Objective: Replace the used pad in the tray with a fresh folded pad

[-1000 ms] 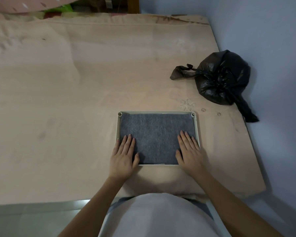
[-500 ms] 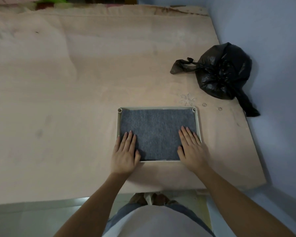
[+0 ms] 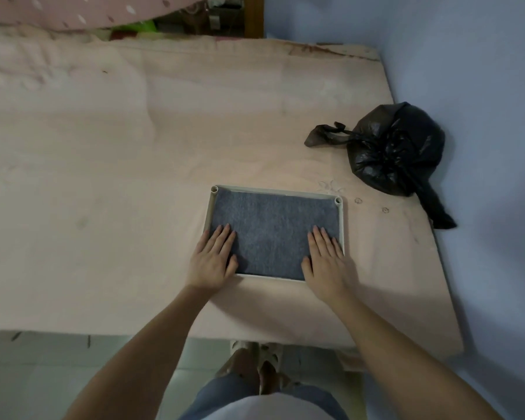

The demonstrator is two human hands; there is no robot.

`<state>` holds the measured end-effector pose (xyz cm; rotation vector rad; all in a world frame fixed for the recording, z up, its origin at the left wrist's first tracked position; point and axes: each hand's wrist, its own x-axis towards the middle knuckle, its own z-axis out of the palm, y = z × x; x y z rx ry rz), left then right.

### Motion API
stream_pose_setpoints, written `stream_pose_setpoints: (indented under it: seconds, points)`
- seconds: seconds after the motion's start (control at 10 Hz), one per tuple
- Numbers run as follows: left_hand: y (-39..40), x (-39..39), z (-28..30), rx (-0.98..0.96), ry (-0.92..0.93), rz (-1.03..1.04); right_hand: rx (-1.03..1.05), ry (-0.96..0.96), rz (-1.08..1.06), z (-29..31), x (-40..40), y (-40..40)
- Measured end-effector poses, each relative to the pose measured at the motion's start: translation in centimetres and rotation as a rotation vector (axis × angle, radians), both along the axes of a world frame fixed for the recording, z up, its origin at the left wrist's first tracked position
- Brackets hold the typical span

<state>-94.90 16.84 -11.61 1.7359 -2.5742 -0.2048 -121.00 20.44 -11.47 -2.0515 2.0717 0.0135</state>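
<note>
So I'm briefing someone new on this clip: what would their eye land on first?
Probably the grey pad filling the pale tray near the bed's front edge, with the left hand and right hand flat on its near corners. Next, the knotted black bag by the blue wall.

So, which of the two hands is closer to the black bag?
The right hand: it rests on the pad's right side, the side where the black bag lies.

A pink mattress, perhaps a bed, carries a tray and a black bag.
</note>
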Motion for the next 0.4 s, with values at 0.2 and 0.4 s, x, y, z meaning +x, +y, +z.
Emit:
stream_pose_setpoints:
  seconds: [0.2, 0.4]
  points:
    - [0.1, -0.2, 0.8, 0.153, -0.134, -0.034, 0.064, 0.047, 0.006, 1.0, 0.2, -0.3]
    - [-3.9, -1.7, 4.5, -0.060, -0.185, -0.061, -0.006, 0.104, -0.028, 5.5, 2.0, -3.9]
